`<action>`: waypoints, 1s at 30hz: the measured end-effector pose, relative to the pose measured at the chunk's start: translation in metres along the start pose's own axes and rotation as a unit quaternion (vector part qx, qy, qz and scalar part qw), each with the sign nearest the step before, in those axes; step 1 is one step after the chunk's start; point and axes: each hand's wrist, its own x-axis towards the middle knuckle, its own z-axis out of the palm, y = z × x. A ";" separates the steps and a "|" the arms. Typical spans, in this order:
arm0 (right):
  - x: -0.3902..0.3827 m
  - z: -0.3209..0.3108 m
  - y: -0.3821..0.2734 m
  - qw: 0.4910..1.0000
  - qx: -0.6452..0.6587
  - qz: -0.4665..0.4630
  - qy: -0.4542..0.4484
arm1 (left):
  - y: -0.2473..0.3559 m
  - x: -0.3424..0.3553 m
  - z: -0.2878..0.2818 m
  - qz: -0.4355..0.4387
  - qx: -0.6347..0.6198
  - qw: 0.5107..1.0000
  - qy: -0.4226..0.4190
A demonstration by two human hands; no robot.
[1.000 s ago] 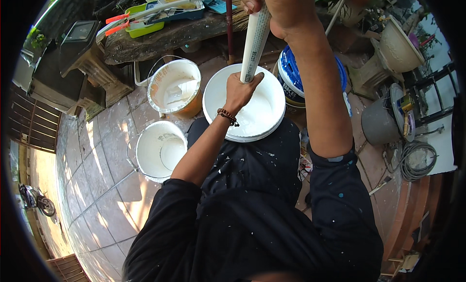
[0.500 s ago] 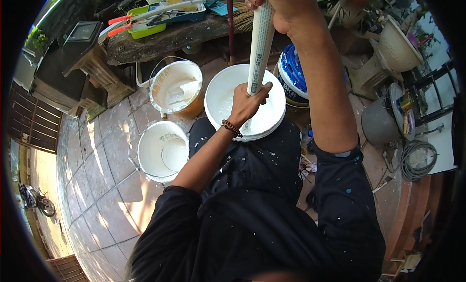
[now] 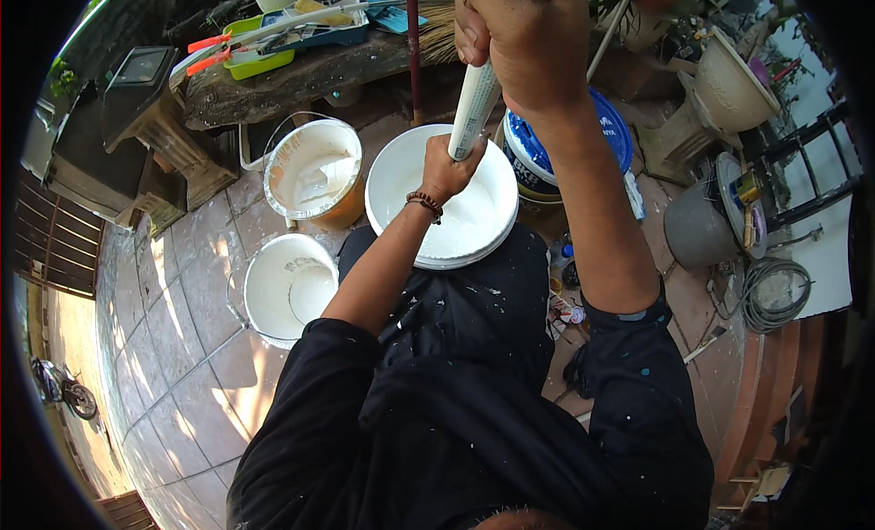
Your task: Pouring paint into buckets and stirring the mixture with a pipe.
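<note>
A big white bucket (image 3: 401, 170) full of white paint stands in front of my legs. A long white stick (image 3: 474, 106) rises out of it toward the camera. My left hand (image 3: 448, 170) grips the stick low down, just above the paint, with a bead bracelet on the wrist. My right hand (image 3: 524, 42) is closed around the stick's upper part, close to the camera at the top edge.
An orange-sided bucket (image 3: 314, 170) and a white bucket (image 3: 287, 288) with paint stand to the left on the tiled floor. A blue-lidded paint can (image 3: 611, 133) sits right of the big bucket. A wooden bench (image 3: 301, 74) with trays lies behind; pots and coiled cable (image 3: 770, 293) at right.
Both hands and the stick have shifted a little toward the right and up in the view; the stick stands steeper in the paint. The buckets have not moved.
</note>
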 end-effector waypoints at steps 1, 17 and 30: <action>-0.004 -0.001 0.003 1.000 -0.012 -0.001 -0.019 | -0.002 0.002 -0.001 0.002 0.007 1.000 0.005; -0.001 0.018 0.015 0.978 -0.119 -0.166 0.034 | 0.006 -0.008 0.019 -0.035 -0.103 0.994 0.020; 0.022 0.008 -0.017 0.996 -0.070 0.054 0.029 | 0.040 -0.039 -0.013 -0.165 -0.085 0.976 -0.114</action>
